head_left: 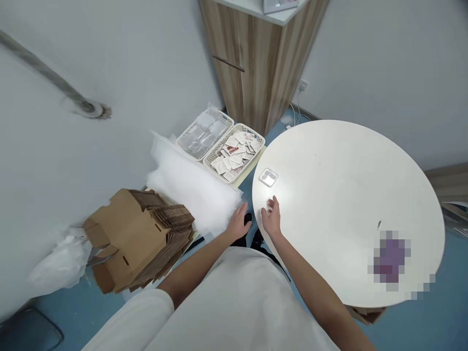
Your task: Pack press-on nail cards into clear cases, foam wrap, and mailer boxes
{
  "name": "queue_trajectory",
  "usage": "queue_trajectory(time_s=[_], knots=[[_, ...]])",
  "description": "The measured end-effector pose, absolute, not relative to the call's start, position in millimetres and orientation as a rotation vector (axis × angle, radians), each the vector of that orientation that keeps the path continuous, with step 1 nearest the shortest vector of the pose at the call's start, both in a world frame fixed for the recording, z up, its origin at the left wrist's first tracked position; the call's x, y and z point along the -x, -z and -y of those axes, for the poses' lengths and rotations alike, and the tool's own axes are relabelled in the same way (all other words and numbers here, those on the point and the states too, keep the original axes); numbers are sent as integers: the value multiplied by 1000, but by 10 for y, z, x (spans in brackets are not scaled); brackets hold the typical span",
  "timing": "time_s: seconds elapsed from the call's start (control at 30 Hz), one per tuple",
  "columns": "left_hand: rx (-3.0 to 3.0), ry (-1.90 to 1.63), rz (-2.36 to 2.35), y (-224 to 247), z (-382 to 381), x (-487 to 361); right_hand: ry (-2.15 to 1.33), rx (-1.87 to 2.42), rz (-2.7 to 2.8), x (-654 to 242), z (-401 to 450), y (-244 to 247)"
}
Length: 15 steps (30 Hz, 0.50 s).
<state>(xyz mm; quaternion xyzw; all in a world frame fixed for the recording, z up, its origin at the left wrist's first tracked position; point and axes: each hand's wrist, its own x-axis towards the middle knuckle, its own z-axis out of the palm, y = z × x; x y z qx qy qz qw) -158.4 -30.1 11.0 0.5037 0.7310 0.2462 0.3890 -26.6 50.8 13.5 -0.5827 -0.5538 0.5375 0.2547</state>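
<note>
My right hand (271, 218) is over the left rim of the round white table (351, 195), its fingers slightly curled and apart, with nothing in them. Just beyond its fingertips a small, clear, square plastic case (268, 177) lies flat on the tabletop. My left hand (238, 224) hangs by the right end of the white foam sheets (193, 183), fingers stretched out and holding nothing visible. Whether it touches the sheets I cannot tell.
Behind the sheets stand a basket of printed cards (234, 155) and a basket of clear plastic packs (204, 132). Flattened cardboard boxes (135, 239) are stacked at left. A wood-grain cabinet (252, 68) stands at the back. A blurred purple item (391, 258) lies on the table.
</note>
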Motion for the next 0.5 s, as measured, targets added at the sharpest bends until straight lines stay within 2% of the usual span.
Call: queue_trajectory(time_s=[0.2, 0.5], knots=[[-1121, -545, -2061, -130, 857, 1702, -1848, 1326, 1706, 553, -352, -101], [-1018, -486, -2190, -181, 1154, 1948, -1553, 1198, 2224, 1284, -664, -60]])
